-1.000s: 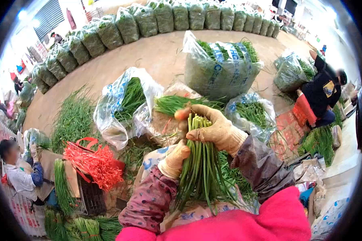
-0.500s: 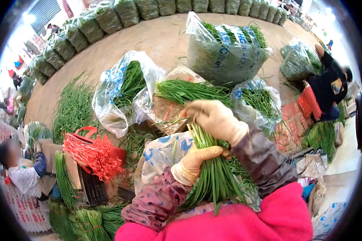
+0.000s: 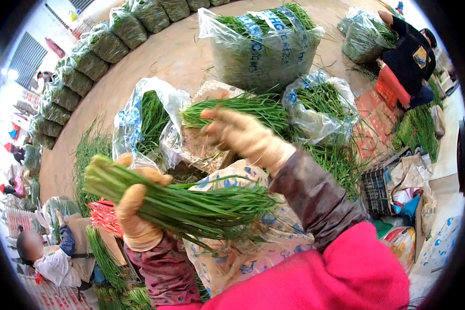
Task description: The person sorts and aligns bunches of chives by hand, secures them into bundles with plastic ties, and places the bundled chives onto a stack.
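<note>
Left hand: the gloved left hand [image 3: 138, 223] is clamped around a bunch of green stalks [image 3: 206, 204], thumb across the near side and fingers on the far side.
Bunch: held off the low block [image 3: 206, 147], out beyond its near left corner; the thick pale ends point left, and the thin leaf ends fan to the right above a blue-printed plastic sheet [image 3: 248, 253].
Right hand: the gloved right hand [image 3: 243, 135] is blurred, its fingers apart; it shows above the near edge of the block, in front of the pile of stalks [image 3: 237, 111]. Whether it touches the pile, I cannot tell.
Pile: lies across the block, running out past its right edge; the block's far corner shows behind it.
Left of the block: an open clear bag [image 3: 124, 129] with greens inside, just beside the left edge; loose greens [image 3: 90, 160] on the floor [image 3: 108, 98] further out.
Beyond the far edge: a large packed bag [image 3: 258, 64].
Right of the block: a smaller open bag [image 3: 323, 126] of greens; nearer, loose greens [image 3: 341, 168] and a black crate [image 3: 376, 188].
Beside the left forearm: red strips [image 3: 104, 217], partly hidden.
Other people: one person [image 3: 51, 266] at left, another [image 3: 411, 59] at far right.
</note>
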Motion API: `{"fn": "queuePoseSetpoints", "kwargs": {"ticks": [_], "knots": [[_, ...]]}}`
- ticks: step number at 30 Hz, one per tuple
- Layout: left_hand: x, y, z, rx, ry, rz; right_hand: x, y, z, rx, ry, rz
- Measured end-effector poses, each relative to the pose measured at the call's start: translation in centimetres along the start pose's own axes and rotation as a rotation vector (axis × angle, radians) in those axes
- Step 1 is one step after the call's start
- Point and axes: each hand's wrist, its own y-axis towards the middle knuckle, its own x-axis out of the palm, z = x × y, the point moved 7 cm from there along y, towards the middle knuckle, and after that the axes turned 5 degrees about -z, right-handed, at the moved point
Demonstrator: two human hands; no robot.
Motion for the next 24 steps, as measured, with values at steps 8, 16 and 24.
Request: {"fn": "queuePoseSetpoints", "kwargs": {"ticks": [8,16,24], "knots": [[-2.8,1.8,3.5,0.187,0.276,0.142,0.7,-1.7,-4.8,-0.069,-0.306,-0.052],[5.4,7.6,-1.0,0.328,0.005,-0.076,5.1,2.7,-5.8,-0.489,-0.669,0.093],[-3.2,11.7,-19.3,-0.331,0.245,-0.165,-12.4,-0.4,-1.0,0.123,-1.190,0.428]]}}
